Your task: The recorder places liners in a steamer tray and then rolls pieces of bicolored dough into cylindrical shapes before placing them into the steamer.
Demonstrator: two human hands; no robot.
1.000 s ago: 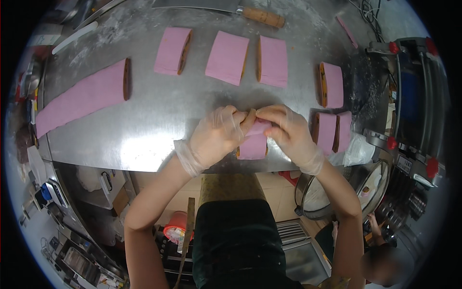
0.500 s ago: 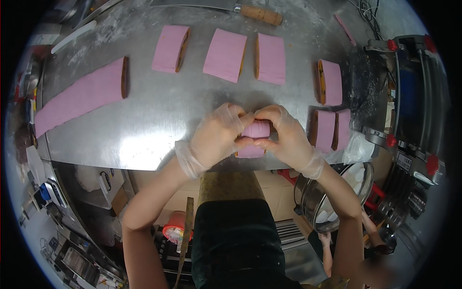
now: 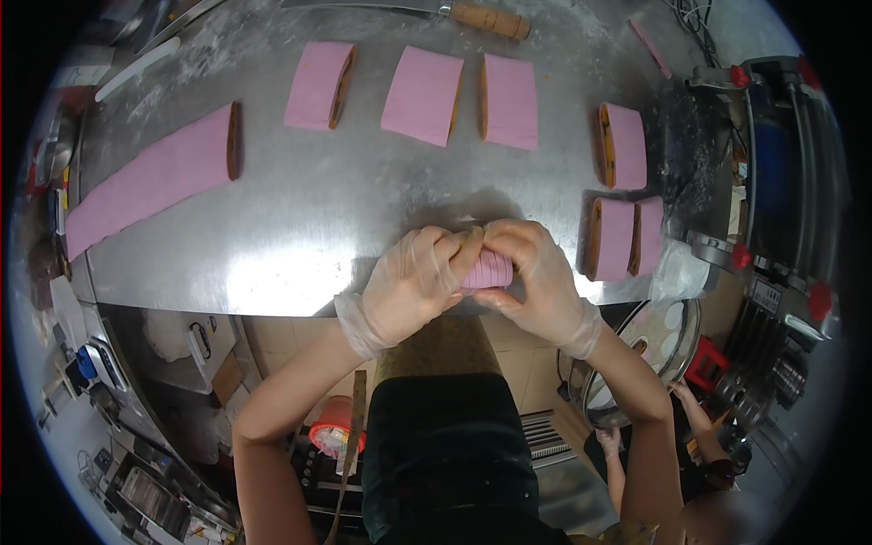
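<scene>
Both my hands wear clear plastic gloves and meet near the table's front edge. Between them is a pink dough piece [image 3: 488, 271] with several fine slits across its top. My left hand [image 3: 413, 282] pinches it from the left, thumb and fingers curled and partly hiding it. My right hand [image 3: 538, 277] curves round its right end, with the thumb along its near side. The underside of the piece is hidden. Beyond my hands lie flat pink dough slabs with brown edges: one [image 3: 320, 84] to the left, one [image 3: 421, 95] in the middle, another [image 3: 510, 101] beside it.
A long pink dough strip [image 3: 154, 184] lies at left. More slabs [image 3: 614, 238] sit at right near a clear plastic bag [image 3: 679, 270]. A wooden-handled knife [image 3: 490, 20] rests at the back. A roller machine [image 3: 781, 182] stands right. Another person's hand [image 3: 609, 442] is near a round tray [image 3: 599, 407].
My hands have moved toward me with the slit dough piece. The pink part seen below my fingers is now out of sight. The round tray at lower right has shifted slightly.
</scene>
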